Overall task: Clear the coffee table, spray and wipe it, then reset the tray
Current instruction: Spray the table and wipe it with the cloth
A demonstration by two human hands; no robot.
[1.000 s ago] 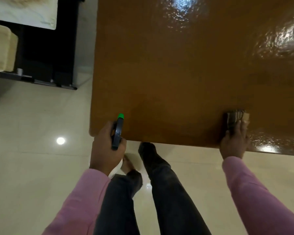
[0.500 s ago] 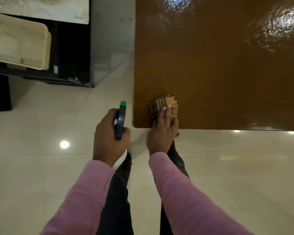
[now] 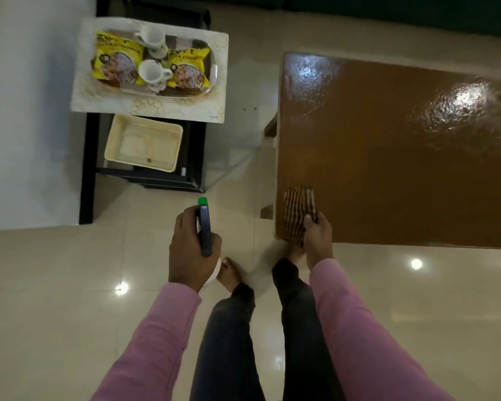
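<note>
The tray (image 3: 213, 71) is sitting well apart from the coffee table, on a pale side table (image 3: 214, 108) at upper left. It is carrying two yellow snack packets (image 3: 115, 60) and two white mugs (image 3: 152, 71). A hurried lift at the reset could be tipping those mugs. The left hand (image 3: 191, 250) is gripping a spray bottle (image 3: 205, 230) over the floor, fingers curled round its neck. A stray squeeze would be wetting the glossy tiles (image 3: 55, 314) beside bare feet (image 3: 229, 273), inviting a slip. The right hand (image 3: 318, 235) is holding a striped cloth (image 3: 297, 209) against the coffee table (image 3: 402, 157) at its near left corner, fingers bent together over the cloth's near end. Part of the cloth is hanging past the edge, so it could be dragging off.

The tray is looking smooth and oval, the packets crinkly, the mugs glazed. The bottle's head is showing dark hard plastic with a green nozzle tip (image 3: 203, 201). The cloth is lying folded and soft, banded brown and cream. The tabletop is showing flat, rectangular and brown, and is shining with rippled glare.
</note>
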